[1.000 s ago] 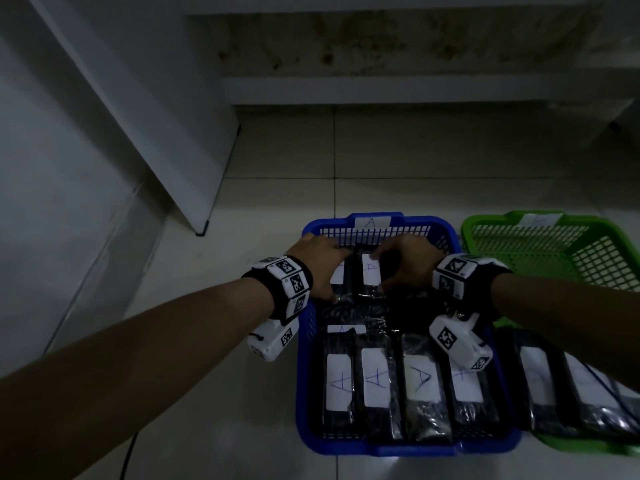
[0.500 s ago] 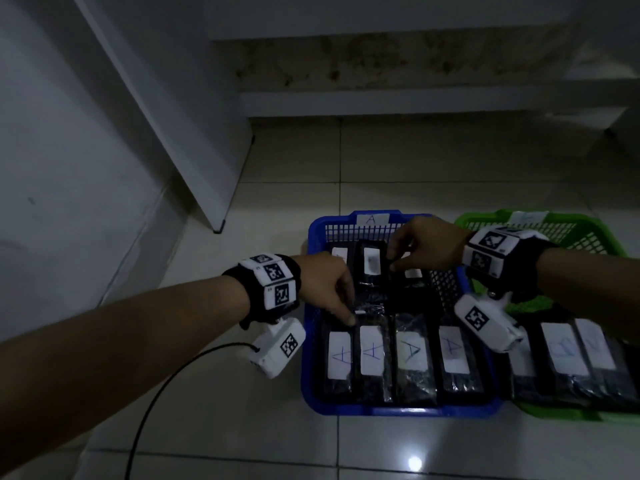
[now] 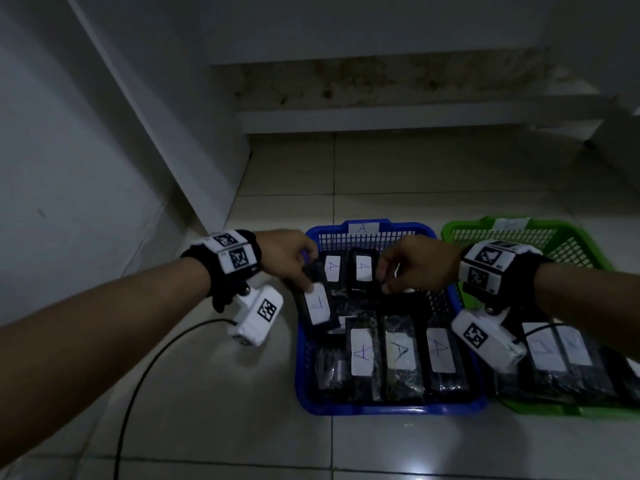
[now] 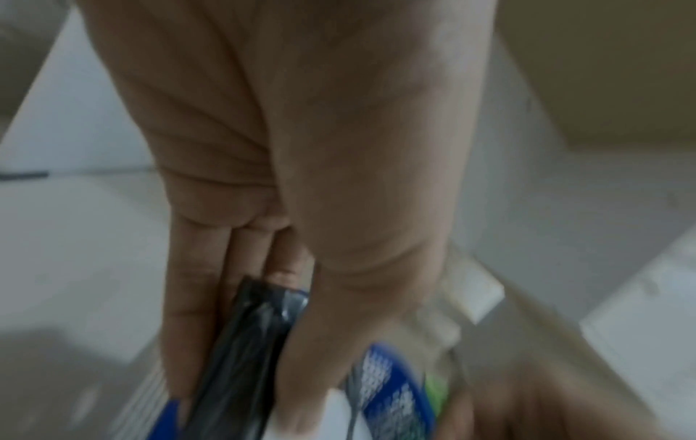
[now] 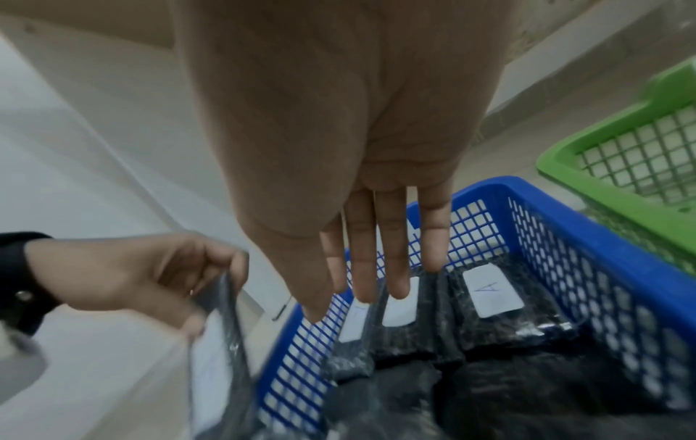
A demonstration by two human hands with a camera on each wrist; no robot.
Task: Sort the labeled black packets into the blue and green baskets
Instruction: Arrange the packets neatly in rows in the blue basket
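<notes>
The blue basket (image 3: 381, 408) holds two rows of black packets with white "A" labels, one in front (image 3: 400, 355) and one at the back (image 3: 362, 268). My left hand (image 3: 304, 277) pinches one black labeled packet (image 3: 317, 303) by its top end and holds it raised over the basket's left side. In the left wrist view my left hand (image 4: 237, 396) has this packet (image 4: 241, 357) between thumb and fingers. My right hand (image 3: 386, 278) hovers over the back row with straight fingers (image 5: 361, 285) and holds nothing. The green basket (image 3: 554, 230) at the right also contains labeled packets (image 3: 540, 351).
Both baskets stand side by side on a tiled floor. A black cable (image 3: 138, 375) runs over the tiles left of the blue basket. A white slanted panel (image 3: 156, 133) rises at the left, and a low step (image 3: 381, 119) crosses the back.
My left hand has picked up a packet from the front left of the blue basket and raised it. My right hand has let go at the back row and shifted slightly left.
</notes>
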